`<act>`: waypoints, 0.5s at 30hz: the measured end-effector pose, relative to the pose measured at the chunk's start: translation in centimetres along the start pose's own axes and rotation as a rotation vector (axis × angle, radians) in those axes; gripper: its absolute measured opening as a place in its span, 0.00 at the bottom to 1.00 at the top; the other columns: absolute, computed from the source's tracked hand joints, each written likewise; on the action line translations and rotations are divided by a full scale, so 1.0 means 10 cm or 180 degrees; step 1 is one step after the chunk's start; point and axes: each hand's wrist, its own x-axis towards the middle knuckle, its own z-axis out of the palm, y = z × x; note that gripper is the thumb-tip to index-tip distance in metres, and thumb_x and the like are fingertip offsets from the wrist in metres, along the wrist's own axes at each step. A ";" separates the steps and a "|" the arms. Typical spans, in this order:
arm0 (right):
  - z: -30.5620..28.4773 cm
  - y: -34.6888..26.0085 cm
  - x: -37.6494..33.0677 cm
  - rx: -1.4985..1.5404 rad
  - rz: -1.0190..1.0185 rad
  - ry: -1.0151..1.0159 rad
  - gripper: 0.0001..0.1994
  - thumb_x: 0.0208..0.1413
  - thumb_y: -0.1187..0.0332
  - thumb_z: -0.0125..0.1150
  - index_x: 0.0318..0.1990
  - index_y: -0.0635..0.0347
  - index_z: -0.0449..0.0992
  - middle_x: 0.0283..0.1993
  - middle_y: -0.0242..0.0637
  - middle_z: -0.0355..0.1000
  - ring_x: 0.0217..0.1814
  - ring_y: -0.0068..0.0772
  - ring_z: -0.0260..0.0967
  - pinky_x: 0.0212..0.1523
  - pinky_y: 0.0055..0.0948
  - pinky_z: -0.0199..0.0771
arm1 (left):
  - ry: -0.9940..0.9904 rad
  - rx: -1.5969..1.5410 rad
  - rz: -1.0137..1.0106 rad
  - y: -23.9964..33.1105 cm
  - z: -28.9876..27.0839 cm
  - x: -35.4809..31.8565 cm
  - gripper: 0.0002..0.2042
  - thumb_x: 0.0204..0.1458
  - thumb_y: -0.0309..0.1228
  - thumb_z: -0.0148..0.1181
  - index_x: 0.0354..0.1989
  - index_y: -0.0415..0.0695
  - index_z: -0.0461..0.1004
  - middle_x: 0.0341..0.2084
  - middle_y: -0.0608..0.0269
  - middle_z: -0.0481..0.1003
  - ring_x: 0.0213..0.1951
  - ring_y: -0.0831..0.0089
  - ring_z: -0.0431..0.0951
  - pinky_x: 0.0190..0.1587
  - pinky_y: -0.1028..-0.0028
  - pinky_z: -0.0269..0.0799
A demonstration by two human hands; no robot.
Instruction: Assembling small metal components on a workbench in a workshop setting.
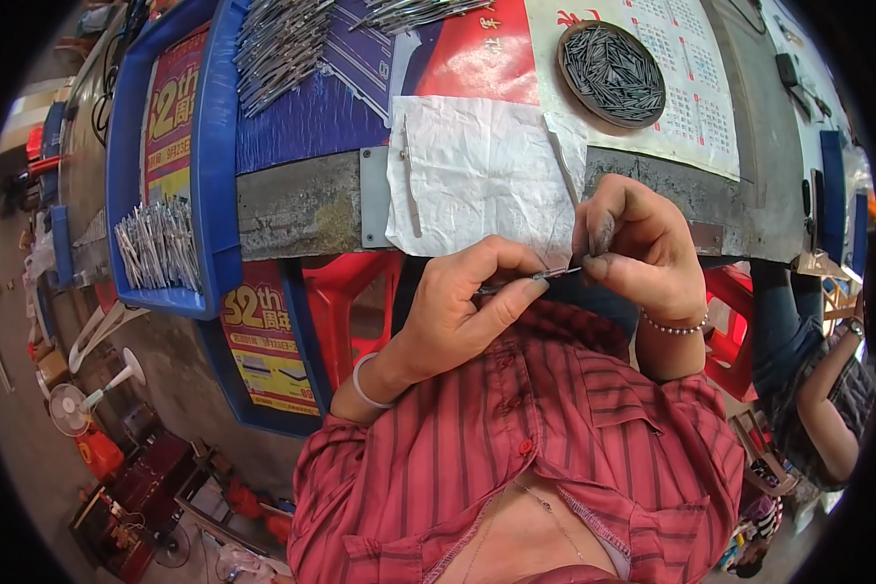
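Note:
Over the table's near edge, my left hand [472, 304] pinches a slim metal piece [558, 273] between thumb and fingers. It points toward my right hand [642, 243], whose thumb and bent forefinger close at its tip. Whether the right fingers also grip a small part is hidden. Beyond my hands lies a crumpled white paper [487, 175]. One slender metal piece [411, 180] rests along its left side and another [563, 158] along its right. Past the paper, a round brown dish [562, 86] holds many short, dark, pointed metal pins [613, 73].
Piles of slender metal pieces [282, 54] lie at the far left of the table. Left of them, a blue tray [216, 146] contains more metal pieces [161, 245]. A red stool [348, 292] stands beneath the table. Another person's arm [827, 389] shows at the right.

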 end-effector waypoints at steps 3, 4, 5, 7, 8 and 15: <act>0.01 -0.01 0.00 -0.0020 0.0017 0.0010 0.07 0.46 0.79 0.54 0.34 0.64 0.66 0.29 0.29 0.65 0.31 0.15 0.63 0.31 0.15 0.62 | 0.0003 0.0031 -0.0001 0.00 -0.01 0.00 0.06 0.52 0.23 0.57 0.38 0.37 0.72 0.25 0.64 0.74 0.26 0.83 0.72 0.29 0.81 0.68; 0.01 -0.01 0.00 0.0007 0.0045 0.0031 0.07 0.46 0.79 0.54 0.34 0.64 0.66 0.29 0.29 0.66 0.31 0.15 0.63 0.31 0.15 0.62 | 0.0010 0.0017 0.0007 0.01 -0.01 0.00 0.06 0.52 0.23 0.57 0.38 0.37 0.72 0.25 0.64 0.74 0.26 0.83 0.72 0.29 0.81 0.68; 0.01 -0.01 0.01 0.0007 0.0048 0.0031 0.07 0.46 0.79 0.54 0.34 0.64 0.66 0.29 0.29 0.66 0.31 0.15 0.63 0.31 0.15 0.62 | 0.0017 0.0002 0.0016 0.01 -0.01 0.00 0.06 0.52 0.23 0.57 0.38 0.37 0.72 0.25 0.65 0.74 0.26 0.83 0.72 0.29 0.81 0.68; 0.02 -0.01 0.01 0.0052 0.0006 0.0046 0.07 0.46 0.80 0.53 0.34 0.64 0.66 0.29 0.29 0.66 0.30 0.15 0.63 0.32 0.15 0.62 | 0.0009 -0.0006 0.0005 0.00 -0.01 0.00 0.06 0.52 0.22 0.57 0.38 0.37 0.72 0.25 0.65 0.73 0.26 0.83 0.72 0.29 0.81 0.68; 0.02 -0.01 0.01 0.0051 0.0008 0.0046 0.07 0.46 0.80 0.53 0.34 0.64 0.66 0.29 0.29 0.66 0.30 0.15 0.63 0.32 0.15 0.62 | 0.0001 -0.0013 -0.0006 0.00 -0.01 -0.01 0.06 0.52 0.22 0.57 0.38 0.37 0.72 0.25 0.65 0.73 0.26 0.84 0.72 0.29 0.81 0.68; 0.03 0.00 0.03 0.0006 0.0070 -0.0008 0.07 0.45 0.80 0.53 0.33 0.64 0.65 0.29 0.29 0.65 0.30 0.15 0.62 0.31 0.15 0.61 | 0.0014 0.0029 0.0061 0.00 -0.03 -0.01 0.05 0.52 0.22 0.57 0.36 0.37 0.72 0.25 0.64 0.74 0.26 0.82 0.72 0.29 0.81 0.69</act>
